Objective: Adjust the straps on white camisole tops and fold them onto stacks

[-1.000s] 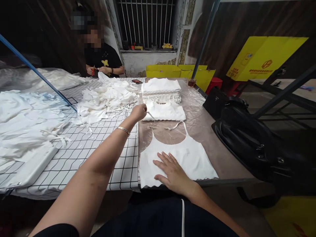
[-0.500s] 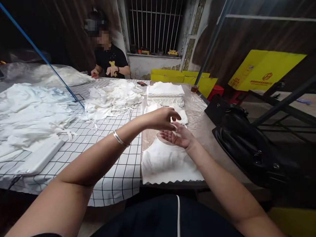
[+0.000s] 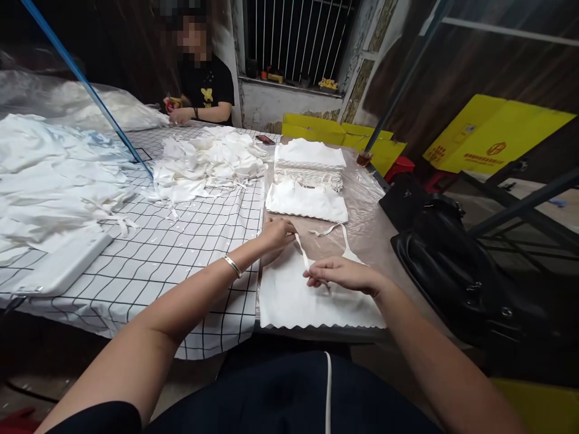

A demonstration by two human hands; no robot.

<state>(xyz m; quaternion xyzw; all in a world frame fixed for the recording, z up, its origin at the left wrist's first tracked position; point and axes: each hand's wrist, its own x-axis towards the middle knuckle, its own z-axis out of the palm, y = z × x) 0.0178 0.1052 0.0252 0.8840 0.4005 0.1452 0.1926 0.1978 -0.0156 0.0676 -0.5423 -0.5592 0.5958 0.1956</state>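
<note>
A white camisole (image 3: 289, 301) with a scalloped hem lies flat in front of me at the table's near edge. My left hand (image 3: 277, 236) pinches the upper end of its left shoulder strap (image 3: 301, 248). At the lower part of that strap, the fingers of my right hand (image 3: 341, 274) are closed, over the camisole's neckline. The other strap (image 3: 344, 235) lies curved on the plastic sheet. Just beyond, another white top (image 3: 307, 204) lies in front of a stack of folded white garments (image 3: 310, 155).
Loose white garments (image 3: 208, 163) are heaped on the checked cloth (image 3: 212, 241) at left, near a white flat box (image 3: 67, 265). A black bag (image 3: 452, 259) sits at the right edge. Across the table, a person (image 3: 205, 90) holds red-handled scissors. A blue pole (image 3: 85, 84) slants down at left.
My hands have moved apart and lower: the left to the strap's upper end, the right nearer me over the camisole. The straps now show. My view has shifted slightly.
</note>
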